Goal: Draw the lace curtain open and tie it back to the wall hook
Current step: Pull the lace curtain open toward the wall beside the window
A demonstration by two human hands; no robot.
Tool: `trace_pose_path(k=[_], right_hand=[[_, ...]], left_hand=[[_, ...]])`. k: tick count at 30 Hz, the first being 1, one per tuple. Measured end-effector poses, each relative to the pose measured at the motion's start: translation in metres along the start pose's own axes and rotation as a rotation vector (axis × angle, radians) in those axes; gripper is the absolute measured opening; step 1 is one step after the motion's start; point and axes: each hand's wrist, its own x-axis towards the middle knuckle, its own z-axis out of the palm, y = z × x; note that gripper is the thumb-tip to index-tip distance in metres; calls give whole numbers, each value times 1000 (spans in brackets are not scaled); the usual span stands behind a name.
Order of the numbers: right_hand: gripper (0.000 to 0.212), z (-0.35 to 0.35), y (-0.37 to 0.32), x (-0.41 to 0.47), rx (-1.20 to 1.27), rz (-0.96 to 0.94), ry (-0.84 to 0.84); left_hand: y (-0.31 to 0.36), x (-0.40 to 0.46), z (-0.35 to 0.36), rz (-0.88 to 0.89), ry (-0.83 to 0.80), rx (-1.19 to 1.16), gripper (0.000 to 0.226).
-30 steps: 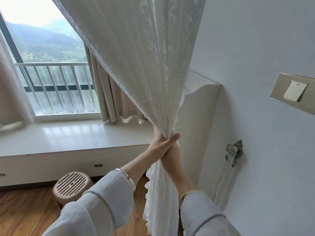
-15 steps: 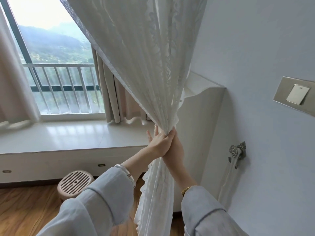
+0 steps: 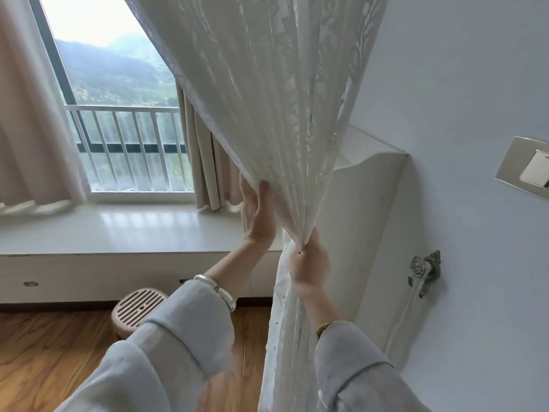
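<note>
While the right hand (image 3: pixel 309 264) grips the gathered lace curtain (image 3: pixel 276 93), the left hand (image 3: pixel 256 214) lies flat against its edge.

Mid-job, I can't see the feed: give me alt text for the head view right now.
The right hand grips the gathered white lace curtain in a tight bunch, while the left hand lies flat against its folds just above. On the pale wall to the right, a metal rose-shaped hook holds a white tieback cord, not yet used.
</note>
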Motion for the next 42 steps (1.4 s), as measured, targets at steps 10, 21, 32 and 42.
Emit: trace_pose_path(k=[10,21,32,42], right_hand=[[41,-7,1,-4,0,-104,-25],[19,-42,7,25,32,16,109],[45,-51,45,22,53,67,74],[48,-41,44,7,86,51,35]], left_hand=[[18,25,13,152,-71,136,52],[83,13,103,495,-612,858,11],[37,9,99,272,-772,598,44],[25,-10,65,-101,-675,22,48]])
